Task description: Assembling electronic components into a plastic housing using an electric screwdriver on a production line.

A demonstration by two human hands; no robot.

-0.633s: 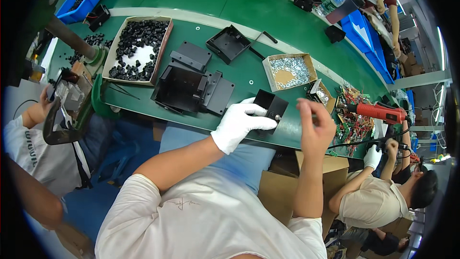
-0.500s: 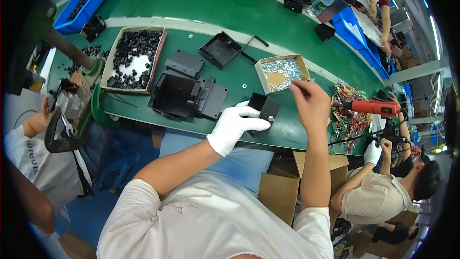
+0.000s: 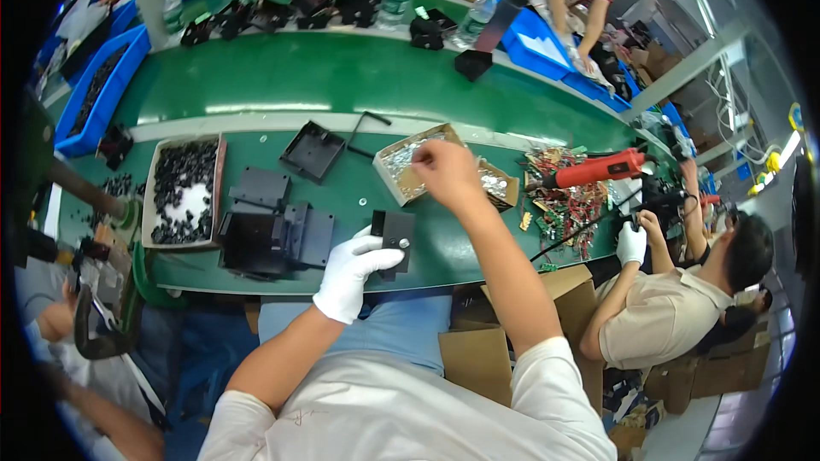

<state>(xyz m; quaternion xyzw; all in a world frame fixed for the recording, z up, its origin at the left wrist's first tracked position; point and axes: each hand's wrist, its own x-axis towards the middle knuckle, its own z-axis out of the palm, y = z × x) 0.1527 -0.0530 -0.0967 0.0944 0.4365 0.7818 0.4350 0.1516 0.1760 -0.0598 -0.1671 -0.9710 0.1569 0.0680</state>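
Observation:
My left hand [image 3: 346,280], in a white glove, grips a small black plastic box [image 3: 393,229] just above the near edge of the bench. A shiny round metal fastener [image 3: 404,243] shows on the box's face, by my fingertips. My bare right hand [image 3: 448,175] is over a shallow cardboard tray [image 3: 389,183] of small metal washers, fingers curled and pressed together. Whatever those fingertips may hold is too small to make out. Beside that wrist sits a second cardboard tray [image 3: 514,194] with silvery small parts. Left of my gloved hand are larger black housings [image 3: 252,243].
A carton [image 3: 223,192] of small black parts lies left, near an open black box [image 3: 313,152]. Right are wired circuit boards [image 3: 568,205] and a red power screwdriver [image 3: 598,169]. A metal clamp [image 3: 107,346] is at the left edge. Co-workers sit on both sides.
My view has swung, shifting the bench leftward and down in the picture. My right hand has moved further over the washer tray. The left hand still holds the black box, now turned face up.

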